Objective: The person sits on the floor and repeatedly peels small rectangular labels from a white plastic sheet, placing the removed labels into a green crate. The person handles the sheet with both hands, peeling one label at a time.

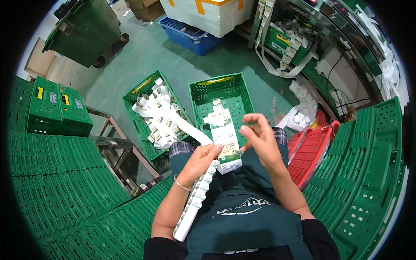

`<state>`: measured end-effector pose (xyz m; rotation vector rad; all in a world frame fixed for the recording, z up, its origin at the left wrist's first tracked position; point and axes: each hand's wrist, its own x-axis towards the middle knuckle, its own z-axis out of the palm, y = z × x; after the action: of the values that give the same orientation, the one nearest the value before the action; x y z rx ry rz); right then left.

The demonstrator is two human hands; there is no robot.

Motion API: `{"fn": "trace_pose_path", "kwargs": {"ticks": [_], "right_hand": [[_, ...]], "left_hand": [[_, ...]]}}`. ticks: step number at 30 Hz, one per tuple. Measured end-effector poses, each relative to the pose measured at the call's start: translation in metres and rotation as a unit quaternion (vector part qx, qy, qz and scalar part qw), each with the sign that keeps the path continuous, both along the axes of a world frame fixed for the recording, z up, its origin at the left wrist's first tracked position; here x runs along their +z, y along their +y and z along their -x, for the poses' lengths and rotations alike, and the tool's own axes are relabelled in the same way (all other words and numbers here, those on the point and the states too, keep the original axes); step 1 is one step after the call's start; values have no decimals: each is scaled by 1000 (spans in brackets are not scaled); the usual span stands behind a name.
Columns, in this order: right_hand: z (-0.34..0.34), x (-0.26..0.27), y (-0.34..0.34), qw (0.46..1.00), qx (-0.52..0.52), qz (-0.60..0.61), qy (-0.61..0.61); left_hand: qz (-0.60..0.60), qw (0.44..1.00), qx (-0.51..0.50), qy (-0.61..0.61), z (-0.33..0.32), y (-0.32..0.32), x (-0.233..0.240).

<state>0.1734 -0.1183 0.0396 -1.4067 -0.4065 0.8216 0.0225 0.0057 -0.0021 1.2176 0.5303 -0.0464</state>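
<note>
My left hand [202,159] grips a strip of printed labels [224,136] between thumb and fingers, over my lap. A white roll with small labels along its side [195,201] lies along my left forearm, its upper end at that hand. My right hand [260,136] is raised just right of the strip, thumb and fingers apart; a small label piece [239,152] shows near its lower fingers, and whether they touch it is unclear. White backing tape [191,130] runs from the left hand to a green plastic crate [130,120] heaped with tape and labels. Another green crate [245,87] stands beyond the strip.
Stacked green crates [65,182] stand on the left, with more [367,169] on the right beside red crates [312,149]. Loose white tape [304,109] lies near a metal workbench [354,35]. A blue basket [191,39] and a green wheeled bin [87,32] are farther off.
</note>
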Motion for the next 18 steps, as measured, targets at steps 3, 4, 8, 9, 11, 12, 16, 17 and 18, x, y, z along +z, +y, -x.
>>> {"fn": "trace_pose_path", "kwargs": {"ticks": [3, 4, 8, 9, 11, 12, 16, 17, 18], "right_hand": [[12, 0, -14, 999, 39, -7, -13], [16, 0, -14, 999, 47, -12, -26], [17, 0, -11, 998, 35, -27, -33], [18, -1, -10, 999, 33, -27, -29], [18, -3, -10, 998, 32, -27, -36], [18, -4, -10, 998, 31, -28, -40], [22, -2, -8, 990, 45, 4, -132], [23, -1, -8, 983, 55, 13, -175], [24, 0, -9, 973, 65, 22, -218]], "left_hand": [[-2, 999, 39, 5, -5, 0, -2], [-14, 1000, 27, 5, -4, 1, -5], [-49, 999, 8, -10, -4, 0, -11], [-55, 998, 11, -14, -3, -1, -10], [-67, 998, 1, -8, -4, 0, -6], [-73, 997, -5, -6, -4, 1, -3], [-70, 998, 2, 2, 0, 0, 0], [-68, 998, 6, 5, 0, -1, 2], [-66, 998, 9, 7, 1, -1, 3]]}}
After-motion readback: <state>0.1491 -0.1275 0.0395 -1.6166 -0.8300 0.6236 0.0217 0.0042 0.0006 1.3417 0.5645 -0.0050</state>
